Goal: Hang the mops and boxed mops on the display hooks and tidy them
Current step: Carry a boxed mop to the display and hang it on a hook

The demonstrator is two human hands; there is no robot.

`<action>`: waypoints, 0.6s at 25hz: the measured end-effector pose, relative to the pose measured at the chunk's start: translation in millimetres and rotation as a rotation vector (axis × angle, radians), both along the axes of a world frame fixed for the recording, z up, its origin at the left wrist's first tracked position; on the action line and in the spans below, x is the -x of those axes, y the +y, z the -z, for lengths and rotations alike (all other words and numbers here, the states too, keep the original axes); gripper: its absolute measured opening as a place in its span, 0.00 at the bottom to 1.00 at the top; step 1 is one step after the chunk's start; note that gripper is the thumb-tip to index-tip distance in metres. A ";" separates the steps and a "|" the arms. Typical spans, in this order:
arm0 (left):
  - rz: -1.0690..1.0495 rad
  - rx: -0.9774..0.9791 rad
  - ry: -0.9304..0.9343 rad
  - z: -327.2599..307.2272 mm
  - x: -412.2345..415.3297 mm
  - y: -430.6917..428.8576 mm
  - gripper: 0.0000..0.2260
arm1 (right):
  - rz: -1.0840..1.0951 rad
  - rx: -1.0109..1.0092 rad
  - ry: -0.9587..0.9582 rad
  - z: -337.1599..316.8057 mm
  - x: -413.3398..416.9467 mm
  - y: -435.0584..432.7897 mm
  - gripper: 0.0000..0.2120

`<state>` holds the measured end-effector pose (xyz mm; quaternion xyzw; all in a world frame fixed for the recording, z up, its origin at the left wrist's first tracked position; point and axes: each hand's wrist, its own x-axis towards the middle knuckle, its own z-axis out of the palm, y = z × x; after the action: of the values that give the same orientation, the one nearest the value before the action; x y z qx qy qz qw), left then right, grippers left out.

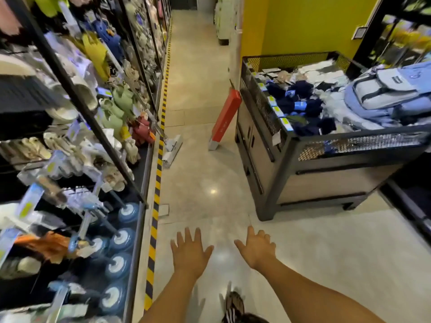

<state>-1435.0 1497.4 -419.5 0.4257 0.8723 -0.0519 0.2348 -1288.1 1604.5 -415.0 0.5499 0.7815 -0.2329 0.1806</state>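
Observation:
A long red boxed mop [225, 117] leans tilted against the corner of a black mesh bin [303, 145] ahead in the aisle. A white flat mop [172, 148] stands on the floor, its handle leaning on the left shelving. Several round blue-and-white mop heads [119, 240] hang low on the left display. My left hand [190, 252] and my right hand [256, 247] are stretched forward over the floor, fingers spread, holding nothing, well short of both mops.
Shelves of slippers and hanging goods [77, 108] line the left, edged by yellow-black floor tape [155, 206]. The bin on the right holds socks and a blue backpack [387, 89]. A yellow wall [303, 26] stands behind it. My foot [233, 304] shows at the bottom.

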 end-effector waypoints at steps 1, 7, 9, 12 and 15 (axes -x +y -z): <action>0.008 -0.009 -0.012 -1.3 2.5 23.7 0.33 | 0.031 0.005 0.009 -0.1 4.9 23.0 0.32; 0.056 0.017 0.001 0.0 46.0 107.2 0.34 | -0.017 0.022 -0.005 6.3 49.1 100.2 0.32; 0.034 0.042 0.004 6.4 77.2 131.3 0.34 | -0.059 0.003 -0.012 10.5 71.9 128.8 0.33; 0.025 0.085 0.009 20.8 120.0 168.9 0.34 | -0.055 -0.016 -0.023 16.7 107.0 176.0 0.33; 0.075 0.078 -0.035 29.8 169.8 225.9 0.34 | -0.029 -0.024 -0.060 17.8 152.0 233.5 0.34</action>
<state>-1604.7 1723.3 -449.3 0.4494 0.8489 -0.0872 0.2641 -1440.1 1838.0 -432.9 0.5473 0.7864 -0.2044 0.2006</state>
